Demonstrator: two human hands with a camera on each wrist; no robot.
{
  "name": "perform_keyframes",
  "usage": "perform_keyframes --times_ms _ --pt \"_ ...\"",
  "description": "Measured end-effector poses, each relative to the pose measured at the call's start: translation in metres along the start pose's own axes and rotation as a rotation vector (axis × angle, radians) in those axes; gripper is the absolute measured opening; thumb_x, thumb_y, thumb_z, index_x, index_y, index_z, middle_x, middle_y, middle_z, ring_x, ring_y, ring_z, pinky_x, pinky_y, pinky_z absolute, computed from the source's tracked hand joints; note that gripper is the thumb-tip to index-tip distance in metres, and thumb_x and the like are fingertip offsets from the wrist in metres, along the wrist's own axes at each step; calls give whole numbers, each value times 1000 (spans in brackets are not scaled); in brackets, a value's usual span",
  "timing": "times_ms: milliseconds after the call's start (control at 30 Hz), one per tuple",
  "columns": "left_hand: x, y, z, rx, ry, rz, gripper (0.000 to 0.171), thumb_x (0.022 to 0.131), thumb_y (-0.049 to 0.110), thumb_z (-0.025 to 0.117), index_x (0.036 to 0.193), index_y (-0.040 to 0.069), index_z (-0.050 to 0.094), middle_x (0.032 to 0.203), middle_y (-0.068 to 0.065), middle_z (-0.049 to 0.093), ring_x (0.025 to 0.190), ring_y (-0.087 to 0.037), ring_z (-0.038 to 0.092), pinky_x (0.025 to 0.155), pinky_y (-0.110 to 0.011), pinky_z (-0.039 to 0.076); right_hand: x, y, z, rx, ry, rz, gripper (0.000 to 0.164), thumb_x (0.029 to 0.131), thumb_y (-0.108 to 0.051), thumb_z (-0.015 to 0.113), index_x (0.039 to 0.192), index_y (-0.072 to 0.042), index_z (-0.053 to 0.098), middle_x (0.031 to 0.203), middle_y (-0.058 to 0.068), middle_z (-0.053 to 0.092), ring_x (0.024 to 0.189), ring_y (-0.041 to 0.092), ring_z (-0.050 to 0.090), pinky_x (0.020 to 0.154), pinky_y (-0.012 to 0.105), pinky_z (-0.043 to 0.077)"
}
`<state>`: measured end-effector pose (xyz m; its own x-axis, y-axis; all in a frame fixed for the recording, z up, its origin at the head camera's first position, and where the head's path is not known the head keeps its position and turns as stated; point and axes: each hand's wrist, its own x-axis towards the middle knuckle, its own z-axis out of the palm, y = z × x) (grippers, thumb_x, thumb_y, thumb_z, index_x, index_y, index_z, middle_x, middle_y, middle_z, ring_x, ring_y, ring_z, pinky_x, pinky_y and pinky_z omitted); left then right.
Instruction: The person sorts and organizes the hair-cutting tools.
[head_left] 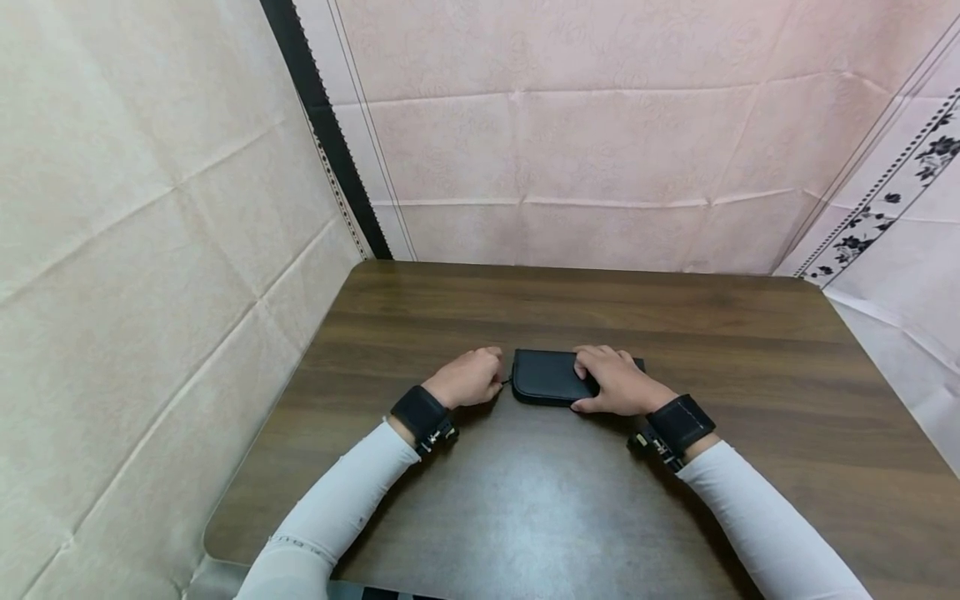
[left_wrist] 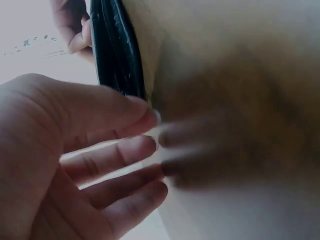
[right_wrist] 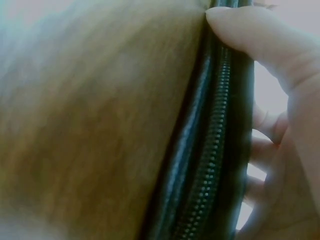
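A black zip-around wallet (head_left: 546, 377) lies on the wooden table, its long side across my view. My right hand (head_left: 617, 382) grips its right part, thumb along the near edge and fingers over the top. In the right wrist view, a row of zipper teeth (right_wrist: 212, 155) runs along the wallet's edge beneath the thumb. At the wallet's left end, my left hand (head_left: 471, 377) pinches the zipper pull between thumb and forefinger; a short dark bit of the pull (head_left: 506, 382) shows in the head view. The left hand's other fingers (left_wrist: 115, 160) are loosely bent.
The brown wooden table (head_left: 480, 483) has rounded corners. Pale creased cloth (head_left: 600, 150) hangs behind it and along the left side. Black bands (head_left: 423, 412) with small cameras are strapped on both wrists, over white sleeves (head_left: 337, 500).
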<state>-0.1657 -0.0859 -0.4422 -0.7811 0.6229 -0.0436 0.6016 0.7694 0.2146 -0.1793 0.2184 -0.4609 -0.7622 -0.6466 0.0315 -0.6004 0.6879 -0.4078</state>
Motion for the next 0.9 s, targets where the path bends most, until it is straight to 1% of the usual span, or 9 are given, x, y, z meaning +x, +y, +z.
perform_keyframes --times_ms 133,233,300,367,467,533,633,767,900 --pt "9 -2 -10 -46 -86 -83 25 98 25 69 76 13 66 84 3 55 63 -9 51 57 -25 44 -3 2 -2 -20 -12 -23 48 83 -46 86 92 -20 48 155 15 49 144 39 44 107 69 35" --pt "25 0 -19 -84 -92 -128 28 100 38 66 91 11 68 87 1 59 68 -11 54 61 -29 46 -8 6 -8 -36 -36 -25 44 83 -43 86 98 -20 52 155 17 48 146 39 43 114 70 32" --pt "38 3 -21 -94 -81 -127 39 103 45 61 116 9 70 103 -4 68 88 -16 64 77 -33 54 -14 7 -14 -49 -58 -1 42 83 -38 87 104 -20 56 157 19 45 149 41 39 117 72 26" --pt "50 5 -20 -86 -77 -104 54 105 50 56 143 11 59 134 -7 64 120 -20 63 101 -39 53 -19 6 -20 -74 -76 33 42 83 -32 88 111 -20 59 159 21 43 150 43 35 117 76 22" --pt "62 5 -17 -89 -125 -81 59 107 48 54 153 11 51 153 -9 55 143 -24 51 117 -41 43 -24 2 -25 -116 -90 60 45 85 -27 87 121 -20 61 157 21 44 147 45 38 112 78 26" --pt "66 4 -15 -97 -148 -63 54 107 43 56 150 10 55 150 -9 57 140 -23 53 116 -39 44 -25 0 -27 -130 -86 54 47 86 -24 86 124 -19 60 152 19 48 142 44 43 108 76 34" --pt "68 3 -13 -134 -153 -39 43 106 38 60 138 10 66 133 -7 67 119 -20 63 102 -35 52 -25 1 -28 -141 -72 40 48 85 -22 86 125 -18 61 145 15 53 135 40 50 103 70 43" --pt "62 2 -11 -181 -141 -38 36 105 38 63 126 11 71 113 -3 71 94 -15 62 85 -32 53 -19 5 -30 -121 -72 26 49 83 -18 88 124 -17 61 149 16 52 138 39 48 103 71 43" --pt "54 4 -9 -173 -132 -72 42 105 41 62 133 11 68 120 -4 72 101 -15 65 90 -32 55 -12 12 -31 -71 -80 3 48 83 -11 86 123 -14 61 158 22 44 146 43 41 104 77 38"
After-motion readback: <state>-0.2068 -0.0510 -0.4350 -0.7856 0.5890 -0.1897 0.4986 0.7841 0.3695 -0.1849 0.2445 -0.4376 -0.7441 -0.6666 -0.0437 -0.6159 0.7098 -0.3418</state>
